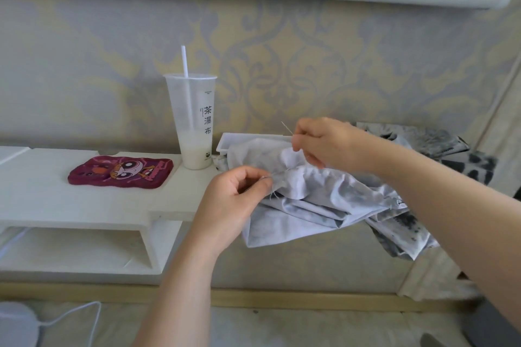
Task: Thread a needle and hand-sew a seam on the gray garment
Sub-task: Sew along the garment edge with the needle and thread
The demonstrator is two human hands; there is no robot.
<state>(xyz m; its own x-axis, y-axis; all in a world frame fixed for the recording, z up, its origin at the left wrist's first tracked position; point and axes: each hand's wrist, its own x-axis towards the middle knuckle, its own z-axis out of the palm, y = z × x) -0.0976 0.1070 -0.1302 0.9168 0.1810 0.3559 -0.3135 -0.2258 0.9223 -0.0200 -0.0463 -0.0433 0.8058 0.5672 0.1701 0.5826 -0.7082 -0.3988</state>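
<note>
The gray garment [318, 205] hangs bunched between my two hands, light gray with darker mottled patches at its right end. My left hand [234, 203] pinches a fold of its edge between thumb and fingertips. Above and to the right, my right hand [324, 144] pinches a thin silver needle [286, 127] that points up and to the left. A fine thread [298, 159] runs from the needle hand down toward the fabric, only faintly visible.
A white shelf [84, 203] carries a maroon cartoon phone case [121, 172] and a tall plastic cup [194, 124] with a straw and some milky drink. A white tray [228, 144] sits behind the garment. A white cable [76, 315] lies lower left.
</note>
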